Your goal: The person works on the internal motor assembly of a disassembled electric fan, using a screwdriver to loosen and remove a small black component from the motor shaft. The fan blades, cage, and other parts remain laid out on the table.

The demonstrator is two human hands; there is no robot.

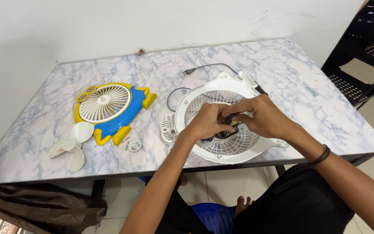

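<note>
A white round fan housing with a grille (221, 93) lies flat on the marble-patterned table (282, 73). Both my hands meet over its centre. My left hand (206, 121) and my right hand (258, 116) pinch a small dark part (231, 118) above the motor hub; whether it is a tool or a motor piece is unclear. A black cord (206, 67) with a plug runs from the housing toward the back of the table.
A blue and yellow front cover with a white grille (111, 104) lies to the left. A white fan blade (72, 145) and a small white cap (134, 145) rest near the front edge. A black shelf rack (364, 52) stands at the right.
</note>
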